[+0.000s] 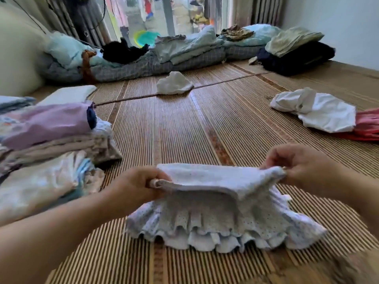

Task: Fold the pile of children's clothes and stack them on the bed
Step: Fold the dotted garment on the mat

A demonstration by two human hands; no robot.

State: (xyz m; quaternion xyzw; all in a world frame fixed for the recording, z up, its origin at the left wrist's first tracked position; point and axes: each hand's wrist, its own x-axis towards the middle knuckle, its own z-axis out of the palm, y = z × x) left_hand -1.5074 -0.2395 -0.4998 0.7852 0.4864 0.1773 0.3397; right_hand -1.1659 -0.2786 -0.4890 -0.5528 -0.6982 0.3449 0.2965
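Bamboo mat covers the whole bed, striped brown and tan, with a row of folded quilts along the far edge under the window. Near the middle of the mat is a little pale ruffled skirt with tiny dots. Its frilly hem rests on the mat and the top edge is lifted up off it. The left hand has the left end of that top edge, fingers curled round the fabric. The right hand pinches the right end between thumb and fingertips, so the edge is pulled across between the two. On the left, just beside the left forearm, sits the stack of folded kids' clothes with a lilac piece on top. Over on the right, well apart from the skirt, a crumpled white garment lies on the mat, touching something pink-red at the frame edge. A small white piece lies farther off near the middle, and far right there's a dark pile with a beige folded cloth on it
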